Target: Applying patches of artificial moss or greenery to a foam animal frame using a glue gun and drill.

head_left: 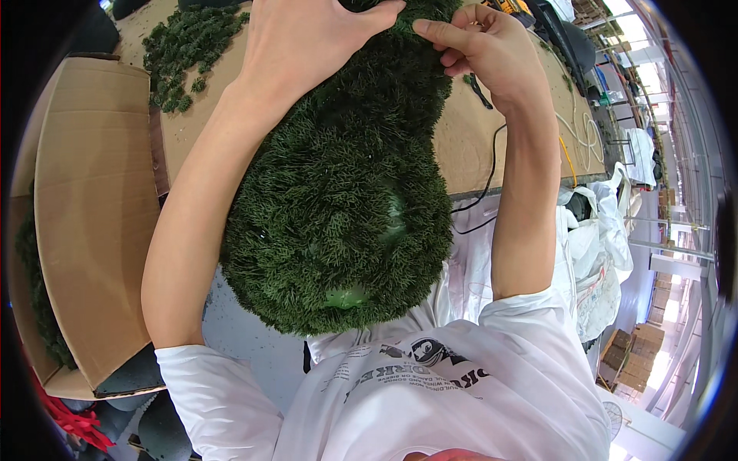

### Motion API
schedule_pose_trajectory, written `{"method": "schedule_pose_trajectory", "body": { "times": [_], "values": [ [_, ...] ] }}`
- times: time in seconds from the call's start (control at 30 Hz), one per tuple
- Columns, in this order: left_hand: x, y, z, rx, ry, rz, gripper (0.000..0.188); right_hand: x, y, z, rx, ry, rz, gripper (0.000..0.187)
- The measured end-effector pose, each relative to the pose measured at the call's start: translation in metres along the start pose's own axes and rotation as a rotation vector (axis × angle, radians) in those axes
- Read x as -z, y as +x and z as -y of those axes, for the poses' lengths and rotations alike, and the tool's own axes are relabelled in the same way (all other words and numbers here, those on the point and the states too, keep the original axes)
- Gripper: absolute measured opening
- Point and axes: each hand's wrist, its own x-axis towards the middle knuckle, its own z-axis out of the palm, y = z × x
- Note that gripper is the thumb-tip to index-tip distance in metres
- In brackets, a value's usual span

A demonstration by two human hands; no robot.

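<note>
A large rounded form covered in dark green artificial foliage leans from the worktable toward my body. It narrows toward the top of the view, and smooth lighter green patches show between the sprigs low down and at its right side. My left hand rests over the far upper part, thumb stretched to the right; its other fingers are hidden by the hand and the upper edge. Across from it, my right hand has thumb and fingers pinched together at the foliage. Whatever sits between those fingertips is too small to make out.
Loose green sprigs lie heaped on the brown worktable at the far left. An open cardboard box with greenery stands at my left. Black cable hangs over the table's near edge. White sacks are at the right.
</note>
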Motion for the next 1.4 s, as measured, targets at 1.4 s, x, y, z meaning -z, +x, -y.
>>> {"method": "schedule_pose_trajectory", "body": {
  "times": [1.4],
  "values": [
    [0.002,0.018,-0.059,0.375,-0.012,0.239,0.113,0.023,0.0,-0.022,0.185,0.198,0.149,0.035]
  ]
}}
